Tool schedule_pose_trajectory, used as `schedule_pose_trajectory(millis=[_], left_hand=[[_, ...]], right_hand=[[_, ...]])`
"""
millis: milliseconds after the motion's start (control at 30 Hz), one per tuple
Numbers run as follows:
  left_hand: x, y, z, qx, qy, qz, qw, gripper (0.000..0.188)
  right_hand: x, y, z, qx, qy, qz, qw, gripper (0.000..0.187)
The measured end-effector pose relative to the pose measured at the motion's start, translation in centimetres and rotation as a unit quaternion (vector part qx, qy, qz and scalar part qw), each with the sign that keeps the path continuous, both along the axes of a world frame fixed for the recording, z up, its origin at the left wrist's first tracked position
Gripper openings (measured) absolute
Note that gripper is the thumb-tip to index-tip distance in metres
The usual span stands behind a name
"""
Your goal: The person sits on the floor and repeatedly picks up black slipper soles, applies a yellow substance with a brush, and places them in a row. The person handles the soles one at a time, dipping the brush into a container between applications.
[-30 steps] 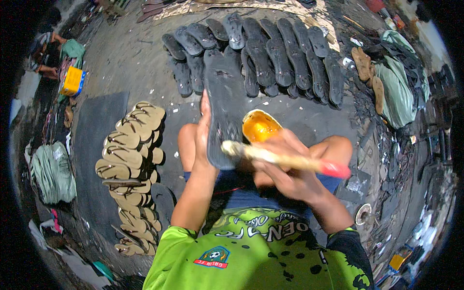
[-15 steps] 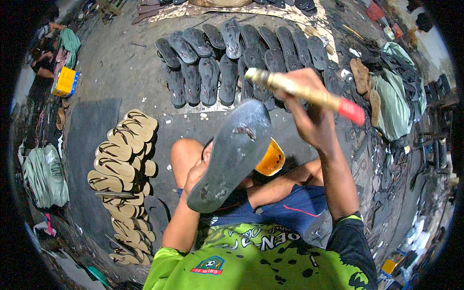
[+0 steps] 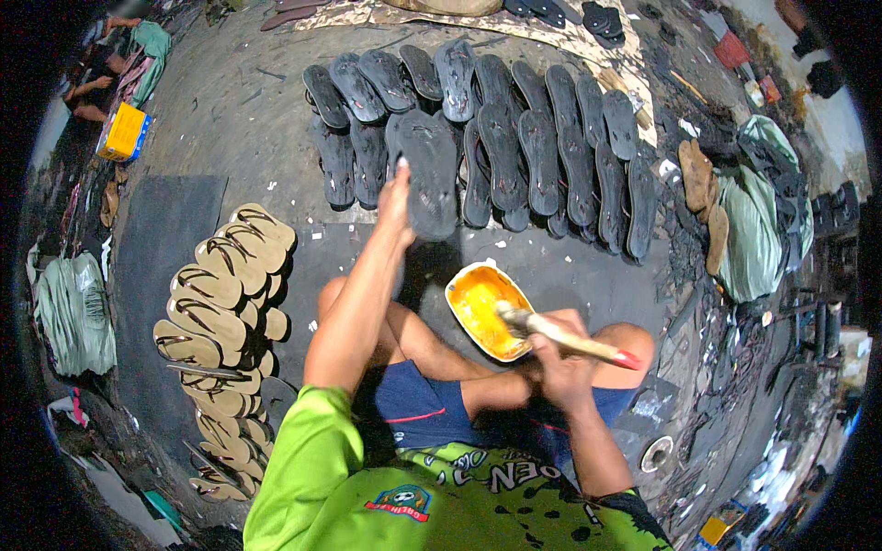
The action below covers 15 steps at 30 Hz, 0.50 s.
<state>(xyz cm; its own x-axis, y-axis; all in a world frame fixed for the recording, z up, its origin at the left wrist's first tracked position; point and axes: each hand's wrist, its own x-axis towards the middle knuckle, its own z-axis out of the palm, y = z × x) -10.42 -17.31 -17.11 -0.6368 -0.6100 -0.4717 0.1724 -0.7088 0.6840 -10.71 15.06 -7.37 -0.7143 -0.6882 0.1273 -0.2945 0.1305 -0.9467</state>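
My left hand (image 3: 395, 209) reaches out to the rows of dark sandals and grips the edge of one dark sandal (image 3: 424, 170), which lies sole up over or against the others. My right hand (image 3: 562, 365) is closed round a paintbrush (image 3: 588, 343) with a pale handle and a red end. Its bristle end is at the tub (image 3: 450, 292), which holds yellow-orange liquid and stands between my knees; whether the bristles touch the liquid is blurred. Several more dark sandals (image 3: 537, 151) lie in overlapping rows just beyond.
On my left, tan sandals (image 3: 213, 275) with dark straps are stacked in an overlapping line beside a dark sheet (image 3: 170, 220). Green sacks (image 3: 746, 243) stand at the right and another sack (image 3: 75, 317) at the left. A yellow box (image 3: 124, 131) sits near another person at the far left.
My left hand has carried the dark sandal from above my lap outward to the rows. My right hand has lowered the brush from over the rows to the tub.
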Motion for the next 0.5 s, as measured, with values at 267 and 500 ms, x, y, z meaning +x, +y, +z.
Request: schedule_pose_trajectory(millis=[267,500], left_hand=[[-8.5,-5.3,-10.9,-0.106,-0.064,-0.011,0.992,0.040],[4.1,-0.7,-3.7,-0.190,-0.072,0.020,0.979,0.047]], right_hand=[[-1.5,1.6,-0.5,0.067,-0.020,-0.040,0.997,0.017],[-4.7,-2.7,-8.8,0.235,0.220,0.041,0.946,0.023]])
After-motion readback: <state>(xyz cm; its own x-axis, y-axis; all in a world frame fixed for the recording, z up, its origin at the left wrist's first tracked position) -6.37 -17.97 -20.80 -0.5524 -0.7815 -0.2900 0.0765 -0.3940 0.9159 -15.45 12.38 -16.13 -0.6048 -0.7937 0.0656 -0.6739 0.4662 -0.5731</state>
